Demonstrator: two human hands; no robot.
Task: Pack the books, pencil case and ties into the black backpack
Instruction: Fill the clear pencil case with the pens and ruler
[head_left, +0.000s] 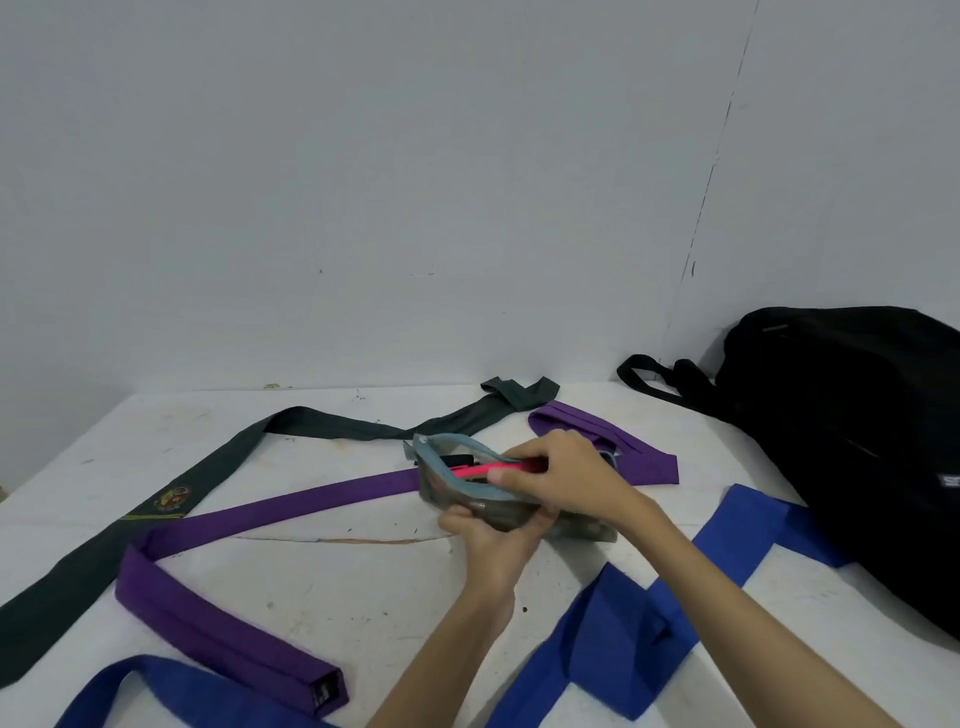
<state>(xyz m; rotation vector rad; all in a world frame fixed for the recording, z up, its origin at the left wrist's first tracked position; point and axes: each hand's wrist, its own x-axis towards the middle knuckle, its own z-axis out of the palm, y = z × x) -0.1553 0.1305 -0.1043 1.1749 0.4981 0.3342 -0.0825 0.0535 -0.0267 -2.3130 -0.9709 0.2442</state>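
Pencil case (467, 499), of clear plastic with a grey-blue zip edge, was held just above the middle of the white table (363, 582), its mouth gaping open toward the camera. Left hand (485, 535) gripped the case from below, fingers curled round its lower edge. Right hand (556, 478) came over the top and pinched a pink pen (483, 471) that lay partly inside the open mouth; a dark item sat beside the pen inside the case, too small to identify.

Purple tie (291, 506) ran under the case, from a folded end at the near left, diagonally up past the hands, to a looped part just behind the right hand. Dark green tie (218, 462), bearing an embroidered crest (174, 500), stretched from the left edge of the table to a knotted end at the far edge by the wall (415, 182). Blue tie (623, 639) lay in folds across the near side, beneath both forearms, one end reaching toward the black backpack (852, 447). That backpack rested on the right of the table against the wall, its strap (654, 382) trailing leftward on the surface, well apart from the case.
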